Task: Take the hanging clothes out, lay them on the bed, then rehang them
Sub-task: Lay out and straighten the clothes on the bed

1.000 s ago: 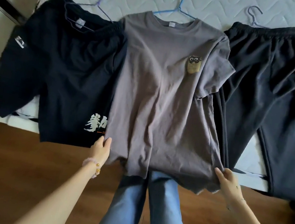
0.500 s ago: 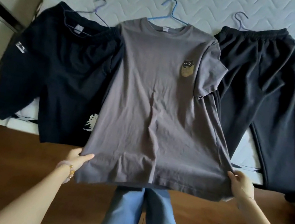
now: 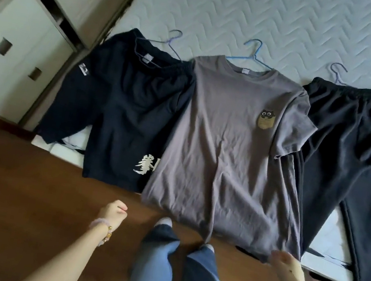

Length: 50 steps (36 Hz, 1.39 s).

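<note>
clothes (image 3: 207, 119) lay side by side along the near edge of the bed (image 3: 274, 15), each on a hanger with its hook pointing toward the far side. that layout probably kept the hooks free for a quick pick-up when rehanging came.

at the far left stood a white wardrobe (image 3: 9, 57), its doors closed, likely where the garments belonged. next came the navy top (image 3: 120, 110), flat on the mattress with its pale hanger (image 3: 171, 40) showing above the collar and its hem drooping past the bed edge toward the wooden floor (image 3: 12, 185).

the left hand (image 3: 113, 211), a beaded bracelet (image 3: 103, 227) at the wrist, hung over the floor, apart from any cloth, its fingers curled into a loose fist around nothing.

the grey t-shirt (image 3: 225, 161) lay in the middle on a blue hanger (image 3: 255, 51). it overlapped the navy top's right edge, hid part of the white print, and lay spread fairly smooth, which suggested the laying-out step for this piece was about finished.

the right hand (image 3: 286, 262) sat at the shirt's lower right hem corner. it was too blurred to tell whether its fingers pinched the fabric or lay loose beside it.

furthest right, the black trousers (image 3: 353, 156) lay from a third hanger (image 3: 337, 72) down over the bed edge, the grey sleeve resting on their left side.
</note>
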{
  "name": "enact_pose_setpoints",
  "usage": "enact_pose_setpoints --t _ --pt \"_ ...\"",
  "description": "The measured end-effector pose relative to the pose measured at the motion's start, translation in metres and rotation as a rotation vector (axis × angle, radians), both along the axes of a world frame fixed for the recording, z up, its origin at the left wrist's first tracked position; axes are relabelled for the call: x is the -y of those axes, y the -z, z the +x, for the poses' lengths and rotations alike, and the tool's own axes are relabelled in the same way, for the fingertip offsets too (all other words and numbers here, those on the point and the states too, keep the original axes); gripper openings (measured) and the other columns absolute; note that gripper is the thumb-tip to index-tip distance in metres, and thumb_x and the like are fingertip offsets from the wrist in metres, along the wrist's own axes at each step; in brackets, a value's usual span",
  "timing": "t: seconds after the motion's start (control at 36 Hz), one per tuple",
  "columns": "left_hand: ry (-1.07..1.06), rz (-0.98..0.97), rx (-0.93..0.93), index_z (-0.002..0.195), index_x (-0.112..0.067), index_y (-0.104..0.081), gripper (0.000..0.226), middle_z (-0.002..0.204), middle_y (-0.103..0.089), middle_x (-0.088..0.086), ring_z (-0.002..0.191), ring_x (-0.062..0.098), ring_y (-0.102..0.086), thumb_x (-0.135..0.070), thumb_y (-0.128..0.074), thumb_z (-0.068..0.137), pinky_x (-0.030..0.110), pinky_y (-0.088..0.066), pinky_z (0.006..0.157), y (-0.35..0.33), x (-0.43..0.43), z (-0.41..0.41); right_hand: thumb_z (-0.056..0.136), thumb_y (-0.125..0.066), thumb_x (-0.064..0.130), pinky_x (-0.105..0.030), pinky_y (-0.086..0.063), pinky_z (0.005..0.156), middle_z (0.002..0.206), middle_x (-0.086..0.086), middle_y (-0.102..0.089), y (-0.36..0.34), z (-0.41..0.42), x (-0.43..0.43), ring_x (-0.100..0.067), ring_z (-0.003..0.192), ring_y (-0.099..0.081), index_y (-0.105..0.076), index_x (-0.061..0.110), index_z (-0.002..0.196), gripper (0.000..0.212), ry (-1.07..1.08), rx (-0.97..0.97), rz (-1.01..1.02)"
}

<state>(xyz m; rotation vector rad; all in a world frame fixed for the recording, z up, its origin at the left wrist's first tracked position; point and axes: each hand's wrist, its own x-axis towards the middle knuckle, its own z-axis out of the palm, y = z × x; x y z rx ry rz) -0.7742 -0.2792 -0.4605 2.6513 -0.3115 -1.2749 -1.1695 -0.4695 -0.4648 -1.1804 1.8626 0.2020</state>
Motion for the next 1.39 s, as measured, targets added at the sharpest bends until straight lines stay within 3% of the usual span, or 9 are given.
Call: enact_pose_setpoints --t 0.17,0.31,0.42,0.58,0.89,1.0,1.17,1.28,1.39 --pt "-0.079 -0.150 -0.041 0.088 -0.007 -0.066 0.009 0.095 -0.072 0.019 0.091 0.033 -0.066 -0.001 -0.062 0.083 0.033 -0.051 0.079 0.000 -0.013 0.057 0.079 -0.066 0.001 -0.038 -0.049 0.081 0.095 -0.017 -0.069 0.004 0.100 -0.015 -0.032 0.094 -0.064 -0.068 0.003 0.102 0.023 -0.022 0.195 0.098" --pt "-0.141 -0.230 0.022 0.085 -0.005 -0.062 0.013 0.094 -0.069 0.023 0.078 0.027 -0.063 0.006 -0.055 0.085 0.013 -0.045 0.053 0.006 -0.022 0.142 0.084 -0.060 -0.001 -0.035 -0.047 0.068 0.080 -0.015 -0.066 0.003 0.225 -0.022 -0.027 0.073 -0.060 -0.066 0.001 0.101 0.018 -0.089 0.315 0.086" --pt "-0.204 -0.252 0.136 0.099 0.000 -0.065 0.015 0.100 -0.069 0.021 0.092 0.032 -0.065 -0.006 -0.054 0.090 0.035 -0.050 0.079 0.008 -0.034 0.230 0.084 -0.057 -0.006 -0.032 -0.046 0.066 0.081 -0.017 -0.064 -0.002 0.338 -0.043 -0.024 0.073 -0.057 -0.066 -0.003 0.103 0.021 -0.091 0.401 0.108" --pt "-0.294 -0.232 0.244 0.110 -0.003 -0.060 0.023 0.112 -0.064 0.017 0.098 0.032 -0.059 -0.005 -0.055 0.088 0.032 -0.042 0.076 0.022 -0.042 0.359 0.089 -0.050 -0.003 -0.022 -0.042 0.061 0.080 -0.007 -0.063 0.007 0.492 -0.085 -0.014 0.068 -0.056 -0.060 0.002 0.108 0.022 -0.025 0.519 0.283" --pt "-0.266 -0.072 -0.120 0.140 -0.004 -0.037 0.048 0.147 -0.038 0.015 0.134 0.032 -0.038 -0.027 -0.041 0.097 0.036 -0.031 0.105 0.089 0.002 0.476 0.092 -0.054 0.006 -0.019 -0.046 0.057 0.079 -0.009 -0.055 0.047 0.642 -0.097 -0.016 0.070 -0.052 -0.051 -0.007 0.127 0.037 0.368 0.574 0.478" --pt "-0.377 -0.012 -0.346 0.130 -0.007 -0.051 0.054 0.138 -0.051 0.010 0.129 0.032 -0.045 -0.046 -0.034 0.096 0.035 -0.038 0.104 0.113 0.015 0.488 0.090 -0.061 0.013 -0.032 -0.053 0.083 0.103 -0.008 -0.065 0.067 0.672 -0.098 -0.016 0.086 -0.061 -0.053 -0.001 0.124 0.038 0.450 0.609 0.476" --pt "-0.886 -0.281 -0.631 0.098 -0.010 -0.069 0.033 0.111 -0.069 0.009 0.086 0.023 -0.067 -0.039 -0.055 0.090 0.034 -0.053 0.072 0.133 0.029 0.502 0.081 -0.071 0.014 -0.029 -0.059 0.074 0.114 -0.005 -0.067 0.074 0.692 -0.103 -0.018 0.097 -0.068 -0.048 0.014 0.128 0.052 0.481 0.657 0.500" --pt "-1.004 -0.417 -0.637 0.118 -0.006 -0.064 0.042 0.121 -0.065 0.012 0.109 0.027 -0.063 -0.029 -0.067 0.083 0.041 -0.045 0.103 0.127 0.026 0.514 0.082 -0.070 0.007 -0.027 -0.058 0.068 0.113 -0.007 -0.069 0.072 0.688 -0.110 -0.019 0.089 -0.072 -0.048 0.016 0.126 0.050 0.543 0.683 0.511" --pt "-1.059 -0.562 -0.631 0.122 -0.005 -0.059 0.045 0.121 -0.065 0.012 0.110 0.028 -0.063 -0.025 -0.068 0.082 0.044 -0.043 0.105 0.104 0.014 0.517 0.085 -0.066 0.009 -0.028 -0.055 0.078 0.116 -0.010 -0.068 0.068 0.687 -0.122 -0.023 0.102 -0.067 -0.057 0.007 0.119 0.035 0.552 0.698 0.614"
